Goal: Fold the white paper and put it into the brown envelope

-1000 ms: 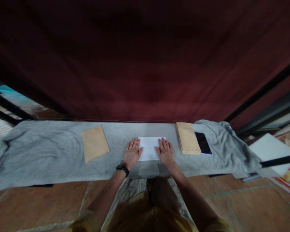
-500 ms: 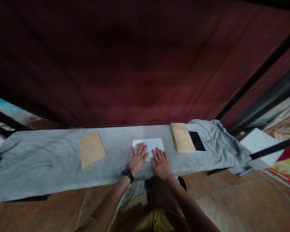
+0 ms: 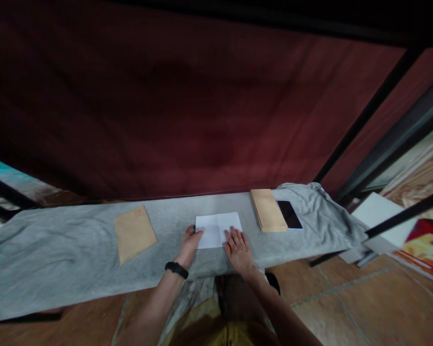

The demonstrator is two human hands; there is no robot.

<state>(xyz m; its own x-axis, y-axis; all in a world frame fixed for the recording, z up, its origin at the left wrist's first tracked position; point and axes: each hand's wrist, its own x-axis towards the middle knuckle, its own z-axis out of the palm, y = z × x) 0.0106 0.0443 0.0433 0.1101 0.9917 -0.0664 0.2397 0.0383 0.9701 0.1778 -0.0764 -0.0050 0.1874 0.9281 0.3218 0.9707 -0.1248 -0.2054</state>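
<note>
- The white paper lies flat on the gray cloth, between one brown envelope and a pile of brown envelopes; it has a fold line down it;
- The left hand is at the paper's left edge, fingers bent, thumb reaching in; I can't tell if they pinch it;
- The right hand lies on the paper's right part, fingers a bit spread;
- A phone is just beside the pile.

On the cloth, left to right: 1 envelope, paper, envelope stack, phone.
</note>
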